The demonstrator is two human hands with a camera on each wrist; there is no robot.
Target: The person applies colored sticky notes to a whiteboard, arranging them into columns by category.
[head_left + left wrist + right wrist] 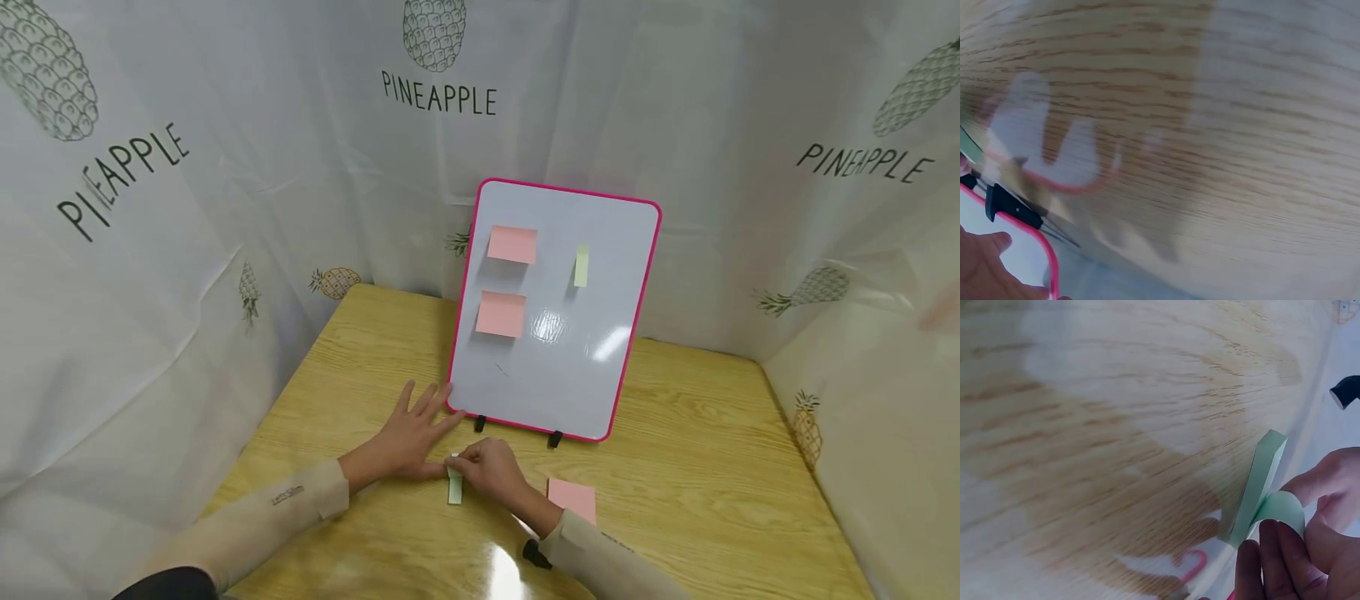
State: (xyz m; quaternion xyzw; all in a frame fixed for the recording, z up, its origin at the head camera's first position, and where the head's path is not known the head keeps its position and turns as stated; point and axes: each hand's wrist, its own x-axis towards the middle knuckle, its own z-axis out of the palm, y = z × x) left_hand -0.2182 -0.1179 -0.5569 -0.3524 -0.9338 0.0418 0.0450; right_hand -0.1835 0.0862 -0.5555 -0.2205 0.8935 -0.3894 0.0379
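My right hand (491, 473) pinches the top sheet of a narrow pale green sticky note pad (455, 490) on the table. In the right wrist view the lifted green sheet (1284, 511) curls up between the fingers, while the pad (1259, 484) lies beneath it. My left hand (408, 437) is spread on the table left of the pad, its thumb reaching toward the pad's upper end. Its other fingers point at the lower left corner of a pink-framed whiteboard (570, 367). Only part of the left hand (991, 269) shows in the left wrist view.
The whiteboard leans upright on black stand feet (555, 439). It bears two pink sticky notes (501, 315) and one narrow green note (581, 267). A pink sticky note pad (572, 498) and a black object (536, 553) lie by the right forearm. A pineapple-print curtain (300, 125) surrounds the table.
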